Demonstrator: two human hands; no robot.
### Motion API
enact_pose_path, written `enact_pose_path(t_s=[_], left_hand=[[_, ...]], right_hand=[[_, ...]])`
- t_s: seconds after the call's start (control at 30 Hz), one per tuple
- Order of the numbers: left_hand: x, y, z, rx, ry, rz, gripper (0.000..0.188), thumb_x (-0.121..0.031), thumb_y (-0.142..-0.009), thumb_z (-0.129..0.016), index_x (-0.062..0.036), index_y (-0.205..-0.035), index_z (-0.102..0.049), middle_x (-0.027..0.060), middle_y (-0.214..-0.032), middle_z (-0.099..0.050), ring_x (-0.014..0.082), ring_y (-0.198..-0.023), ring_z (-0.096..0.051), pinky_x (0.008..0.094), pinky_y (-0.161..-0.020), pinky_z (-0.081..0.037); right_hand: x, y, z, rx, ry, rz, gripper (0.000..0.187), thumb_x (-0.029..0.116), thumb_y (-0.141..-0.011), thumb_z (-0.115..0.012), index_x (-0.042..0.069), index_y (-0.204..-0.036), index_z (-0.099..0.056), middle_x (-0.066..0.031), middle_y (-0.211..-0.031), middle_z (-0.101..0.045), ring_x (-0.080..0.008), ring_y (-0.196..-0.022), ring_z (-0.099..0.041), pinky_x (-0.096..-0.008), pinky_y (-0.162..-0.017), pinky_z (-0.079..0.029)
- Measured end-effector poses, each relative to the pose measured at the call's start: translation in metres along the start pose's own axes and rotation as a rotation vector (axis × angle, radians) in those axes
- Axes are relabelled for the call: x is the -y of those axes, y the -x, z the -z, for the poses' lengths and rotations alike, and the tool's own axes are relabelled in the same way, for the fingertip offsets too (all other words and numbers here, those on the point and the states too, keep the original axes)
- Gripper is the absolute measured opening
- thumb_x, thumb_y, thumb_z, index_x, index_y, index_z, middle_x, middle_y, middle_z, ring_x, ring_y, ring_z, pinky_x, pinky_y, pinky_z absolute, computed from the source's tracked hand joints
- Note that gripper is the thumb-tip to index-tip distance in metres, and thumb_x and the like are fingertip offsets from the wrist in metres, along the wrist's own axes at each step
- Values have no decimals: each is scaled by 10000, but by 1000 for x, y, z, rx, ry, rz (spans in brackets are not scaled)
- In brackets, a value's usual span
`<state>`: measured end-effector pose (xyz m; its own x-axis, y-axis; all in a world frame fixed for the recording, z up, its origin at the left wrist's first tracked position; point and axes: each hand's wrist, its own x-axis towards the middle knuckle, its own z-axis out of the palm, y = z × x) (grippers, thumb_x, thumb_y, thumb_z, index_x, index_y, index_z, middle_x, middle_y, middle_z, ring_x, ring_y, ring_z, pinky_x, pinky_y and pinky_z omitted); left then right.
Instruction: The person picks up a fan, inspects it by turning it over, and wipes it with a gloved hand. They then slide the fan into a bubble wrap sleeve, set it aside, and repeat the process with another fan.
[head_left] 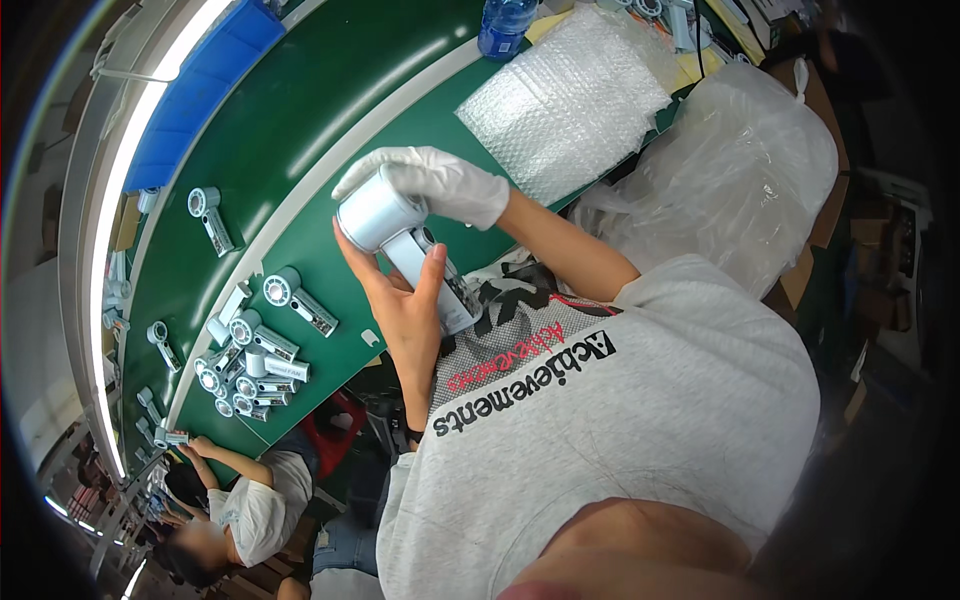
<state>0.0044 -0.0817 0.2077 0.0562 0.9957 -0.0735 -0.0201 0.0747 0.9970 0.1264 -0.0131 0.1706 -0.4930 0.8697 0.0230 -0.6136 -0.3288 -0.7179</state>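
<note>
A pale blue handheld fan [375,212] is held tilted in front of my chest, its round head up and its handle slanting down to the right. My bare left hand [402,308] grips it from below and the left, with the thumb across the handle. Over the top of the head curls my right hand [440,182], in a white glove, its fingers bent round the far side. A display strip with small parts shows along the handle's side. Left of my hands, a similar fan [298,298] lies on the green table [335,240].
Several more fans [255,362] are heaped at the table's left end. Others, like one fan [210,218], lie on the green belt beyond a pale rail. Bubble wrap [565,105] and a blue bottle [507,28] are at the far right. Another person [265,500] works at lower left.
</note>
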Motion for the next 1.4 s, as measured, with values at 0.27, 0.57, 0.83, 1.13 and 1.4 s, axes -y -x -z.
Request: enact_pose_path(t_s=[0.27,0.57,0.83,1.13,1.4], left_hand=[[0,6,3,-57,-185,18,783,12,-674,-676,-31,-1311,-225,158,-1175,-370,203,-797,-546,290,-722,-453],[34,-15,19,-231,-436,-776,860,-250,-616,-765,-82,-1299,-271,162,-1173,-387,297,-930,-489,387,-796,-429],[37,4,16,-94,870,92,653,-571,-825,-378,-70,-1243,-349,150,-1207,-441,306,-1009,-501,446,-858,-410],[13,-25,15,-29,881,496,523,-487,-897,-298,-68,-1164,-459,114,-1101,-535,258,-964,-546,388,-857,-437],[36,-38,25,-14,1069,600,502,-462,-899,-303,-51,-1122,-484,121,-1048,-558,257,-931,-553,384,-828,-456]], right_hand=[[28,6,-49,-253,730,164,279,96,-775,-595,0,-1036,-571,-95,-953,-608,-148,-891,-568,-260,-758,-471],[7,14,-42,-221,158,157,403,159,-755,-625,52,-1135,-546,-120,-1040,-593,-167,-890,-572,-274,-772,-472],[19,23,-45,169,889,147,620,149,-619,-753,71,-1163,-466,-78,-1040,-571,-185,-941,-559,-281,-864,-430],[12,17,-28,-70,580,274,440,146,-623,-740,98,-1026,-570,-77,-940,-606,-197,-911,-569,-311,-791,-461],[1,20,-13,58,1009,625,190,164,-823,-504,97,-925,-649,-80,-967,-619,-267,-1103,-475,-383,-1003,-266]])
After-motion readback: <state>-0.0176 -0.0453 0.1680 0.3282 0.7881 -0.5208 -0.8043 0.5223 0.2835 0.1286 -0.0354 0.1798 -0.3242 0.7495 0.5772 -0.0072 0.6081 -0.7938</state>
